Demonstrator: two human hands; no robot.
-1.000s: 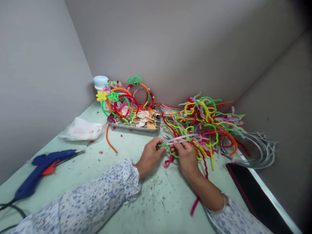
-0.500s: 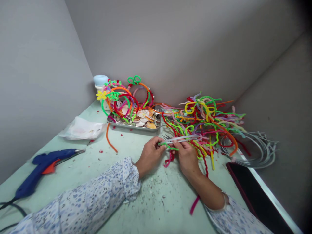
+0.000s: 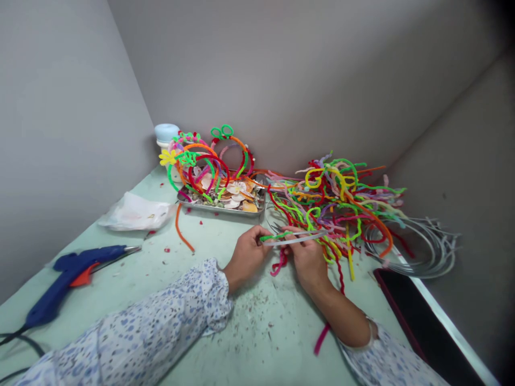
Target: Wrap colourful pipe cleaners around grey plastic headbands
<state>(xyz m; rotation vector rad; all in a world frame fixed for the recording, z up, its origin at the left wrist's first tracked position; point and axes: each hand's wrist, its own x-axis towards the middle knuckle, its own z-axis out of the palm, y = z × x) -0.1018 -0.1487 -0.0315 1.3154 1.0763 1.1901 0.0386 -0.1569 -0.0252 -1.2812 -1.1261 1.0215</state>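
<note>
My left hand [image 3: 246, 258] is closed in a pinch on one end of a pale, thin plastic headband [image 3: 317, 236] and a green pipe cleaner [image 3: 274, 237]. The band stretches rightward from these fingertips, over my right hand [image 3: 309, 265]. That right hand is also closed, its fingers at the green pipe cleaner and the band; its exact grip is partly hidden. Behind and right of it spreads a heap of coloured pipe cleaners [image 3: 322, 195]. A magenta pipe cleaner [image 3: 278, 265] lies on the table between the hands.
A metal tray [image 3: 225, 209] of shells stands at the back, with finished pipe-cleaner headbands [image 3: 201, 155] over it. At left lie a blue glue gun [image 3: 56, 284] and a plastic bag [image 3: 137, 212]. Grey headbands [image 3: 438, 252] and a dark phone-like slab [image 3: 426, 321] are at right.
The green pipe cleaner has swung from below the plastic headband to its upper side. The band has turned slightly between my fingers. Both hands stay nearly in place.
</note>
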